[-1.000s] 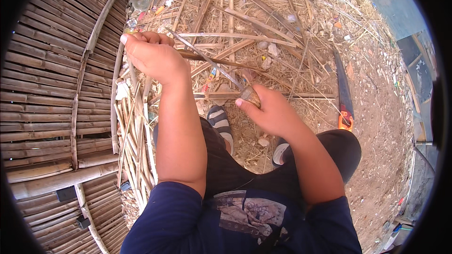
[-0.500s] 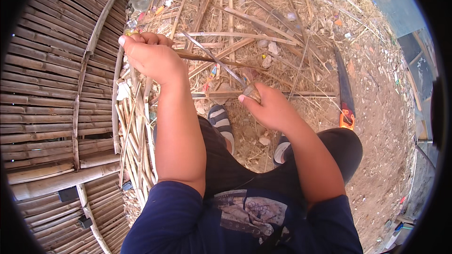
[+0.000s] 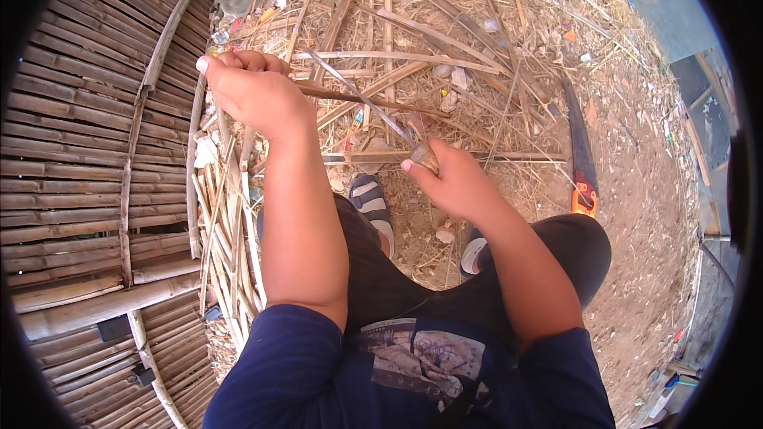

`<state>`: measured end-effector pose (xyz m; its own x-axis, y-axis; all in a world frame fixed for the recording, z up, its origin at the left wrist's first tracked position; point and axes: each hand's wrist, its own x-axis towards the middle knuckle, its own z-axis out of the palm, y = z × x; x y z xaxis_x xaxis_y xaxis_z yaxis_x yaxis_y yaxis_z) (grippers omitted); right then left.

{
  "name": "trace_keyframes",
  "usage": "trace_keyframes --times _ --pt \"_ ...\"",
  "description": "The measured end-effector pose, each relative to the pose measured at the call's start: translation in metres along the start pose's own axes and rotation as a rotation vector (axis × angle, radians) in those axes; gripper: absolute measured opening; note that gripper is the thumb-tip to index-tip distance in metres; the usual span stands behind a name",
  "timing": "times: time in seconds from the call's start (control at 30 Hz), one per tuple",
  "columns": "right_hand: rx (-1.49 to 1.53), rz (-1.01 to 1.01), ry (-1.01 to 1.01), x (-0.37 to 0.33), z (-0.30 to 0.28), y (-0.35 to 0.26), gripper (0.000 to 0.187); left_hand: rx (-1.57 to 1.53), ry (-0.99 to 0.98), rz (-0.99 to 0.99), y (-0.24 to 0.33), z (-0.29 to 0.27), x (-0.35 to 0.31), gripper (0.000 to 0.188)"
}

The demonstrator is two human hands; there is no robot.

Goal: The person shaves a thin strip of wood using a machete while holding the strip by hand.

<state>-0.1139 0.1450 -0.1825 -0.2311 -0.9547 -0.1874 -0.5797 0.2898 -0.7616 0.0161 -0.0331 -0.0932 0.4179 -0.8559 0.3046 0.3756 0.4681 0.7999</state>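
My left hand [image 3: 258, 95] is closed around a thin brown bamboo strip [image 3: 330, 94], whose free end reaches to the right over the littered ground. In my right hand [image 3: 453, 179] I grip the wooden handle of a knife [image 3: 389, 121]. Its long narrow blade slants up to the left and crosses the strip in this view; whether the two touch I cannot tell. My left fingertips are partly hidden behind the hand.
A bamboo slat wall [image 3: 71, 151] runs along the left, with a bundle of split strips [image 3: 230, 246] beside it. Bamboo pieces [image 3: 441, 36], straw and rubble cover the ground ahead. To the right lies a handsaw [image 3: 582, 143] with an orange handle.
My left hand has shifted slightly to the left with the bamboo strip. The knife and my right hand have stayed nearly in place.
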Motion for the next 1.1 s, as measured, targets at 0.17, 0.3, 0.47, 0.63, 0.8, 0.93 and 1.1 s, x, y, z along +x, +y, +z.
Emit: trace_keyframes --times 0.17,0.3,0.47,0.63,0.8,0.93,1.1 --pt "0.132 -0.017 0.004 -0.006 -0.009 -0.007 0.042 -0.006 -0.012 -0.013 0.014 -0.002 0.002 0.040" --pt "0.193 -0.181 0.043 -0.019 -0.014 -0.027 0.047 0.001 -0.015 -0.020 0.023 -0.004 0.007 0.041" --pt "-0.034 -0.038 0.099 0.006 0.019 0.009 0.046 0.024 -0.057 -0.050 0.002 -0.003 0.003 0.040" --pt "0.011 -0.016 0.023 -0.005 -0.002 -0.014 0.045 0.031 -0.044 -0.006 0.006 -0.010 0.008 0.040" --pt "0.135 -0.180 -0.005 -0.018 -0.019 -0.013 0.047 -0.014 -0.126 0.141 0.068 -0.002 0.003 0.042" --pt "0.137 -0.191 -0.162 -0.014 -0.045 -0.009 0.044 0.015 -0.211 0.201 0.080 -0.004 -0.006 0.040" --pt "0.103 -0.181 -0.163 -0.008 -0.063 -0.002 0.044 0.021 -0.232 0.189 0.067 0.006 -0.015 0.036"
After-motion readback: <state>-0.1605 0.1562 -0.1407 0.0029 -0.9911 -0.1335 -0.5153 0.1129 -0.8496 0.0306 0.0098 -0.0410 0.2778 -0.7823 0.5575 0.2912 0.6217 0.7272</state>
